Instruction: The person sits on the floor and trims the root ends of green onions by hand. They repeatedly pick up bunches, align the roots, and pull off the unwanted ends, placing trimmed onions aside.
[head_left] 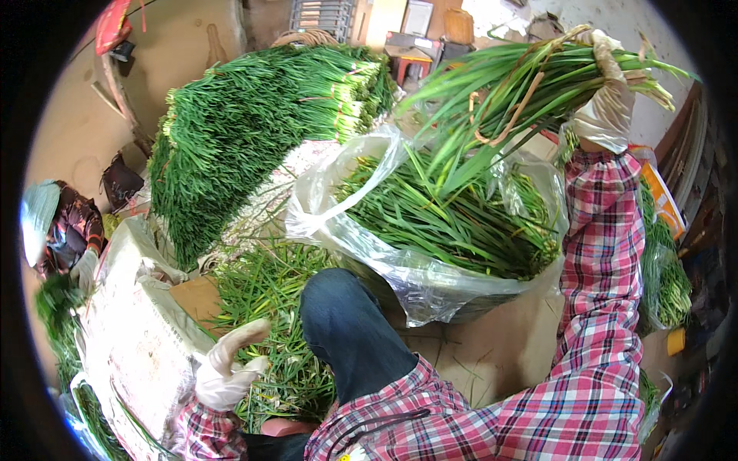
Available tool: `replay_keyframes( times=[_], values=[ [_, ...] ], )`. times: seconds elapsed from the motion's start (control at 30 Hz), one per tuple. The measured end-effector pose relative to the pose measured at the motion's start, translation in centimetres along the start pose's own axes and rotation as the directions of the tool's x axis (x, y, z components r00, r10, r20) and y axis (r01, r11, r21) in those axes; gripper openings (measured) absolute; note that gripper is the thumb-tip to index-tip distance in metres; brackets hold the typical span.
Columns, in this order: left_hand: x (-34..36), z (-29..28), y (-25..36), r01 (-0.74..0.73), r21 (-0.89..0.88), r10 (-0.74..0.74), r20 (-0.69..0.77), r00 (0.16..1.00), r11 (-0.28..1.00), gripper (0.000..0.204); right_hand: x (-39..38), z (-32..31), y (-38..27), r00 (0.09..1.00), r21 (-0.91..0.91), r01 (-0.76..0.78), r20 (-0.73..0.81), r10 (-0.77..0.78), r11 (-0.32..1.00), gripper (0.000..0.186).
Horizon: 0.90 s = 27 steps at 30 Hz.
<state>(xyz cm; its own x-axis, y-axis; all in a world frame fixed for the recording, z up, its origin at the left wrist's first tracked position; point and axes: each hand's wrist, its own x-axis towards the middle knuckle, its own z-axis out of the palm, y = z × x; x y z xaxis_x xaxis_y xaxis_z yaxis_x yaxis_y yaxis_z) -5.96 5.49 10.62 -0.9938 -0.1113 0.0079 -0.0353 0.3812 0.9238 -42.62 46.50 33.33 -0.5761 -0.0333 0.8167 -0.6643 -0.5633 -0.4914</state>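
Green bunch point(530, 88) held up high

It's at upper right of the frame, leaves drooping over the clear plastic bag point(314, 221). Imo the trick's gripping firmly near the stalk end without crushing it, and keeping leaf tips from snagging the bag's rim. Right hand point(609, 96), gloved, is clamped around the stalk end. Left hand point(229, 367), lower left, has fingers apart, seemingly empty, near loose leaves point(288, 349).

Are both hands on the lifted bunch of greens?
No, only the right hand grips the bunch, while the left hand is open and apart.
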Motion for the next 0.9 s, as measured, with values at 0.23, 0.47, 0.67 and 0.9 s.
replay_keyframes(
  times=[0.23, 0.47, 0.67, 0.9],
  values=[
    [3.2, 4.1, 4.6, -0.136, -0.689, 0.353, 0.184, 0.917, 0.712, 0.068, -1.1, 13.2, 1.1, 0.997, 0.383, -0.067, -0.008, 0.076, 0.921, 0.023],
    [3.9, 5.2, 6.8, -0.358, -0.896, 0.177, -0.321, 0.931, 0.261, 0.11, -14.7, 28.6, 8.0, 0.978, 0.663, -0.198, 0.086, 0.189, 0.722, 0.007],
    [-2.3, 0.6, 1.8, -0.815, -0.58, -0.204, -0.798, 0.567, 0.006, 0.083, -30.5, 35.8, 9.7, 0.786, 0.807, -0.53, 0.351, 0.509, 0.262, 0.015],
    [-7.7, -5.1, -4.0, -0.889, -0.377, -0.467, -0.855, 0.225, 0.262, 0.038, -40.8, 37.4, 11.0, 0.216, 0.531, -0.806, 0.674, 0.707, -0.26, 0.045]
  ],
)
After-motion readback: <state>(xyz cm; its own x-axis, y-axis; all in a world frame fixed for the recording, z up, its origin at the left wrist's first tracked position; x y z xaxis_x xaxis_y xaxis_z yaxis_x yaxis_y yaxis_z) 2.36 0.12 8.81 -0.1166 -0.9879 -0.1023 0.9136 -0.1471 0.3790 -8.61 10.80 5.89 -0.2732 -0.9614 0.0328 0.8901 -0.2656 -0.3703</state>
